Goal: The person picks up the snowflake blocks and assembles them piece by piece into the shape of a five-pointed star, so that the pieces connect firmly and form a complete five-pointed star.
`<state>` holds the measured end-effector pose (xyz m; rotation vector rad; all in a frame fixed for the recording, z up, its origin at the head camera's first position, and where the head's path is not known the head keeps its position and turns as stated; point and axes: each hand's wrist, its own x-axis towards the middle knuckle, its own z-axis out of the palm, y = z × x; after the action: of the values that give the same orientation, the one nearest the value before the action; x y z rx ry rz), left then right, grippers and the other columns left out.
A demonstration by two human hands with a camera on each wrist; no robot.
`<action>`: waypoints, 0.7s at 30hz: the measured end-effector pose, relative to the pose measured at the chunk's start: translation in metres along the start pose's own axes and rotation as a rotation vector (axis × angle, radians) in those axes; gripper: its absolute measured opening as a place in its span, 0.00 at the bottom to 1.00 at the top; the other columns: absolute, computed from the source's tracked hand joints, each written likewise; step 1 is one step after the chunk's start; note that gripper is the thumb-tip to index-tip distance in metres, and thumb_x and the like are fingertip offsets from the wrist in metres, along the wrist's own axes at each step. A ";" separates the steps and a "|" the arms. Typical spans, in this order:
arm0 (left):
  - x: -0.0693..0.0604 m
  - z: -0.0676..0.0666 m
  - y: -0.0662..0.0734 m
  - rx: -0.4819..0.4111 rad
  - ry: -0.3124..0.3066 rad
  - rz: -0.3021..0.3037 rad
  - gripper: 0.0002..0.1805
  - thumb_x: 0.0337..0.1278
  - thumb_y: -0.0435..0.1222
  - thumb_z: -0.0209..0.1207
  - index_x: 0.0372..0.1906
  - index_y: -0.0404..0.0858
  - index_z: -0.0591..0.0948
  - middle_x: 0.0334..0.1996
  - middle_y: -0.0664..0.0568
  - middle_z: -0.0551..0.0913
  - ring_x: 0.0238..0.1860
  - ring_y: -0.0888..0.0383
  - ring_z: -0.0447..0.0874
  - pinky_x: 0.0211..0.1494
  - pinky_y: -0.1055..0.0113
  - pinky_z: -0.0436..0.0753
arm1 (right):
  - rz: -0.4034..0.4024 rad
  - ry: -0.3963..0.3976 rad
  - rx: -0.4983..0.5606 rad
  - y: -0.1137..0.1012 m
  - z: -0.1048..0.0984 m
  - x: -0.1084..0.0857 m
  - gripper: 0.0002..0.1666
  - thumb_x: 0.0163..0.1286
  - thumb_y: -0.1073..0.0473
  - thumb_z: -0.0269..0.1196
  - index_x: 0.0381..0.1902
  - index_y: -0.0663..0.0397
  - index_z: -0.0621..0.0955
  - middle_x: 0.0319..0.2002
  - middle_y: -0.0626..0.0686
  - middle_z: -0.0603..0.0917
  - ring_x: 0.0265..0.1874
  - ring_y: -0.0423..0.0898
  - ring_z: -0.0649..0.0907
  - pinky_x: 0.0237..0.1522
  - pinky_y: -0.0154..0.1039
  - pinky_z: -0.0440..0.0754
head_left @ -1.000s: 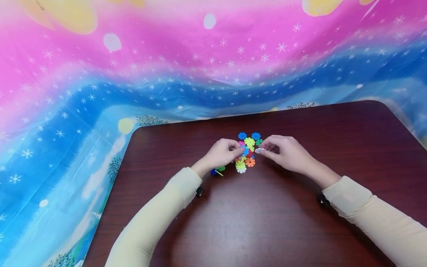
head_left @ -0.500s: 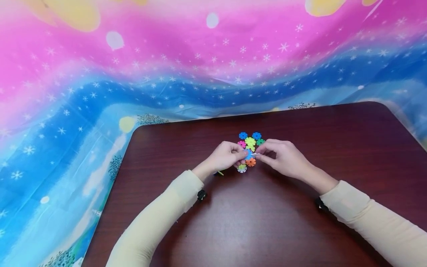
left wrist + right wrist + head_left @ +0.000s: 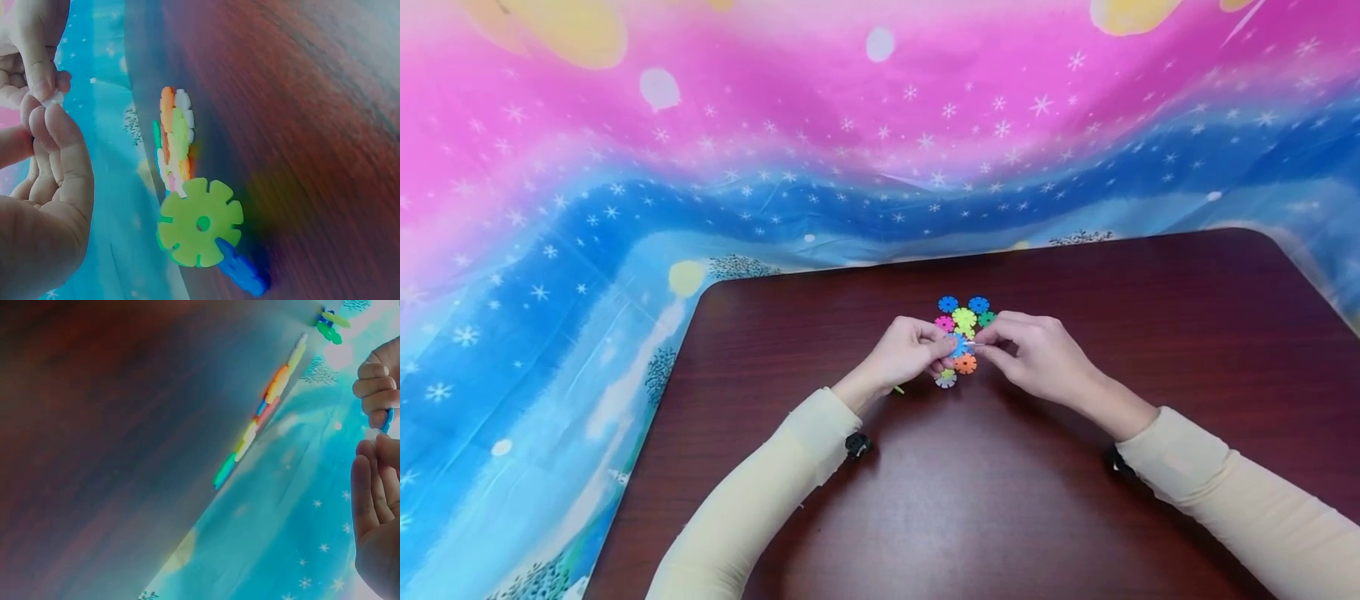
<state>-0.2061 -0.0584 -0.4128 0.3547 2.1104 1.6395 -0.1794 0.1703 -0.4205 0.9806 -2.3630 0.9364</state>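
Above the table, my left hand (image 3: 904,350) pinches a blue notched plastic disc (image 3: 961,344) between thumb and fingers. My right hand (image 3: 1037,354) pinches a white notched disc (image 3: 56,99), seen nearly edge-on against the blue one. Fingertips of both hands meet in the left wrist view and hide most of the two pieces. Below the hands lies a flat group of joined discs: two blue ones at the far end, a yellow-green disc (image 3: 965,317), a pink disc (image 3: 943,323), a green disc (image 3: 987,319), an orange disc (image 3: 966,364) and a white disc near the front.
Left of the group stands a small cluster, with a yellow-green disc (image 3: 190,228) upright and slotted to a dark blue disc (image 3: 244,272). The dark wooden table (image 3: 910,500) ends at a patterned cloth (image 3: 850,150) behind and at left.
My right hand has moved left and brought the white disc up to the blue one. My left hand shifted slightly right. In the last half second both hands stay nearly still.
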 end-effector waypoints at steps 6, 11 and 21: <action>-0.002 0.001 0.002 0.000 0.002 0.004 0.10 0.70 0.30 0.64 0.39 0.24 0.87 0.22 0.47 0.86 0.23 0.57 0.83 0.36 0.63 0.89 | -0.063 -0.025 -0.029 -0.002 -0.001 0.004 0.12 0.55 0.66 0.80 0.36 0.53 0.89 0.32 0.46 0.87 0.23 0.35 0.77 0.24 0.35 0.79; -0.004 -0.001 0.001 0.005 0.034 0.029 0.09 0.71 0.31 0.63 0.40 0.26 0.87 0.24 0.46 0.87 0.32 0.38 0.86 0.35 0.65 0.88 | -0.039 -0.020 -0.007 0.000 0.001 0.008 0.12 0.56 0.65 0.80 0.38 0.52 0.89 0.33 0.45 0.87 0.26 0.37 0.80 0.27 0.40 0.83; -0.008 -0.011 -0.007 0.027 0.110 0.033 0.13 0.73 0.36 0.63 0.41 0.27 0.87 0.35 0.30 0.87 0.34 0.37 0.85 0.37 0.64 0.88 | 0.276 -0.396 -0.107 0.018 0.008 0.017 0.21 0.63 0.54 0.77 0.51 0.54 0.87 0.41 0.49 0.87 0.37 0.45 0.85 0.43 0.48 0.86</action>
<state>-0.2042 -0.0729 -0.4163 0.3162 2.2204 1.6856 -0.2048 0.1662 -0.4237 0.8764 -2.9062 0.7517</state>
